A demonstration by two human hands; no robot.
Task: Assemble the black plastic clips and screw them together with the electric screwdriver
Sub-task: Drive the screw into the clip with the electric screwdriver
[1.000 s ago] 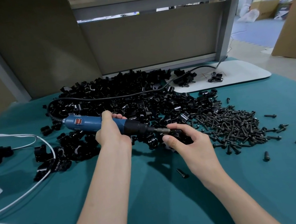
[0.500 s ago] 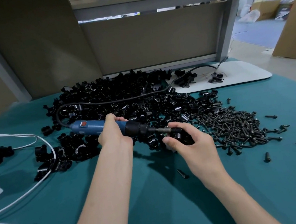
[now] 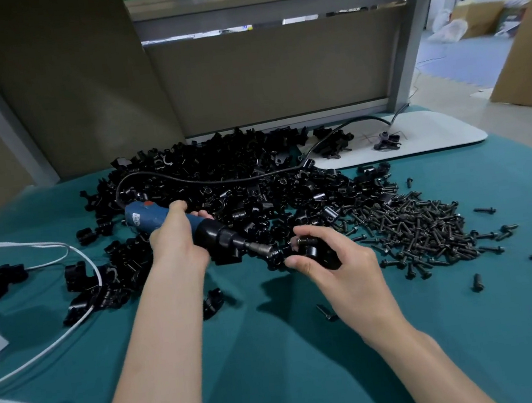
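There was a small label on the blue body of the electric screwdriver (image 3: 153, 216), but it was too blurred to read. The left hand (image 3: 175, 243) was wrapped around that tool, which lay nearly level and angled down to the right. Its black collar and metal bit pointed into a black plastic clip (image 3: 320, 251). The right hand (image 3: 346, 270) held this clip just above the tabletop (image 3: 314, 374), thumb and curled fingers pinching it, and the bit tip met the clip's left side. The clip looked glossy, chunky and rounded.

Behind both hands a big heap of clips (image 3: 237, 171) was spread over the teal cloth, with the tool's black cord (image 3: 214, 182) looping across it. A pile of dark screws (image 3: 421, 231) lay to the right, and one loose screw (image 3: 325, 312) sat near the right wrist. A flat white board (image 3: 442, 134) at the far edge carried a few more clips. A white cable (image 3: 27, 246) curled along the left.
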